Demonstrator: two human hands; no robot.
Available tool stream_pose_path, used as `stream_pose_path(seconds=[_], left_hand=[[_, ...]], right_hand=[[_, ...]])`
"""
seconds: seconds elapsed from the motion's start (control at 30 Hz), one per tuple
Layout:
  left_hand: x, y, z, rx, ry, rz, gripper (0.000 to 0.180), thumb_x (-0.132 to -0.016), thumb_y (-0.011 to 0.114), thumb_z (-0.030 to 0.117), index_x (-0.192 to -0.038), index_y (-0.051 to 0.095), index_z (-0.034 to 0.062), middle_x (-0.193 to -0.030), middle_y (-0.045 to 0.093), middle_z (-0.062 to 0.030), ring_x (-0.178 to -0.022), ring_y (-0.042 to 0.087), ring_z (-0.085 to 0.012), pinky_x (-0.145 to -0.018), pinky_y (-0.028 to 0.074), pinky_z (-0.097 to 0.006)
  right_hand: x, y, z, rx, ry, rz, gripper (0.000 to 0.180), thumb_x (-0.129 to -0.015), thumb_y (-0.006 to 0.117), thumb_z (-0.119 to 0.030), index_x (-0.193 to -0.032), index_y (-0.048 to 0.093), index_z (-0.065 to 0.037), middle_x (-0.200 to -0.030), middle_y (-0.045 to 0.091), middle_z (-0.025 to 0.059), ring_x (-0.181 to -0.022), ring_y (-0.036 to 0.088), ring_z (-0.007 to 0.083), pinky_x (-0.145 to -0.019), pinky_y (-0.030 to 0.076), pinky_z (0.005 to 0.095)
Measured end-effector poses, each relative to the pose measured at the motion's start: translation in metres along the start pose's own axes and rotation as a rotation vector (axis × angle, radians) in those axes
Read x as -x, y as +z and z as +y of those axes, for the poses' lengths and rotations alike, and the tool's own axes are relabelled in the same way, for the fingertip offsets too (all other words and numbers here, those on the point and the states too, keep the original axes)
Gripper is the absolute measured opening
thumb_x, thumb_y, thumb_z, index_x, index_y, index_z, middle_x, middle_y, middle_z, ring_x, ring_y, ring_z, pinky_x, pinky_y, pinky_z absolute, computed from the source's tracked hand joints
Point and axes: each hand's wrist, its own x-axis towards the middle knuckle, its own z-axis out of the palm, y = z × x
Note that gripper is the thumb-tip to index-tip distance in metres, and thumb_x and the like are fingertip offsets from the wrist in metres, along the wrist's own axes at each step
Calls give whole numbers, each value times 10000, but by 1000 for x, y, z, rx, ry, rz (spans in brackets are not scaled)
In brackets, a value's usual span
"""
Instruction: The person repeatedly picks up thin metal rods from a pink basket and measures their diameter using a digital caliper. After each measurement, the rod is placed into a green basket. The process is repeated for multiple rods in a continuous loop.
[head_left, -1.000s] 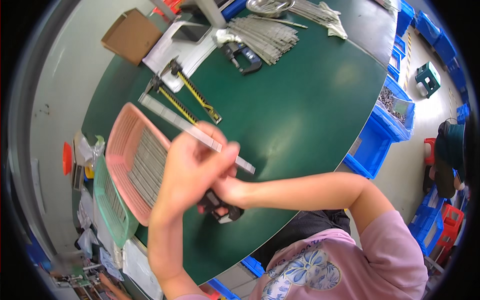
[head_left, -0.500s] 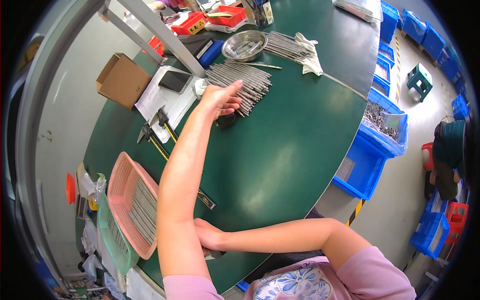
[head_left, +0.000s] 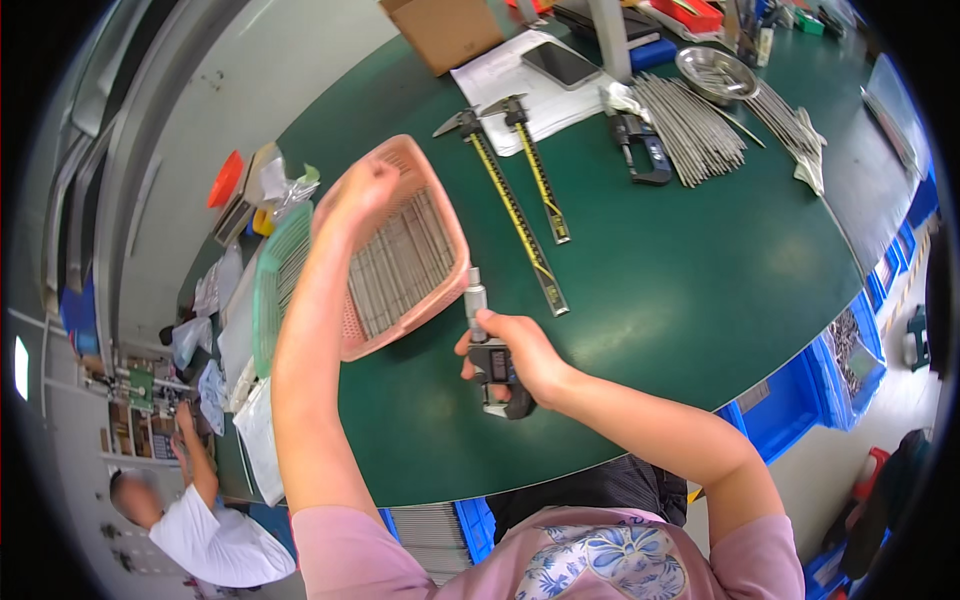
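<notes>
My right hand (head_left: 530, 355) grips a digital micrometer (head_left: 492, 365) with a grey body and a silver thimble, held above the green table. The thimble end points toward the pink plastic basket (head_left: 455, 225). Over that basket's far side is my left hand (head_left: 372, 187), its fingers curled in; whether they hold anything cannot be made out. Thin grey metal rods (head_left: 400, 270) lie side by side in the basket. Two digital calipers (head_left: 515, 215) with yellow-marked beams rest on the table just right of it.
A green basket (head_left: 265, 320) stands left of the pink one. Farther right lie a second micrometer (head_left: 640, 150), a pile of metal rods (head_left: 690, 130) and a steel bowl (head_left: 717, 75). A phone (head_left: 560, 65) rests on papers. Another person (head_left: 215, 535) works at far left.
My left hand has gone from beside the rod pile to over the pink basket, its fingers now curled. My right hand, formerly partly hidden behind my left arm, now shows the micrometer. The view has swung left.
</notes>
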Motion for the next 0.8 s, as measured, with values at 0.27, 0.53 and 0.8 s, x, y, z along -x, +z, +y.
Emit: stream_pose_path(seconds=[0.27, 0.53, 0.8], left_hand=[[41, 43, -33, -35, 124, 36, 369, -763, 564, 288, -1016, 584, 20, -1022, 595, -131, -968, 564, -241, -843, 418, -337], [100, 12, 26, 774, 5, 154, 342, -761, 594, 93, -1086, 505, 33, -849, 553, -44, -836, 553, -139, -738, 451, -279], [167, 21, 11, 766, -91, -322, 231, -806, 580, 51, -1023, 508, 19, -872, 586, -49, -774, 573, -121, -688, 471, -269]], right_hand=[[0, -4, 0, 63, -9, 23, 446, -878, 327, -382, -869, 563, -3, -682, 588, 108, -375, 438, 127, -380, 375, 244], [-1, -7, 1, 14, -30, 48, 407, -864, 388, -371, -849, 551, 2, -653, 576, 94, -353, 421, 120, -346, 355, 242], [-2, 0, 4, 94, -21, 27, 459, -845, 345, -414, -884, 551, -6, -686, 580, 112, -392, 440, 137, -407, 378, 249]])
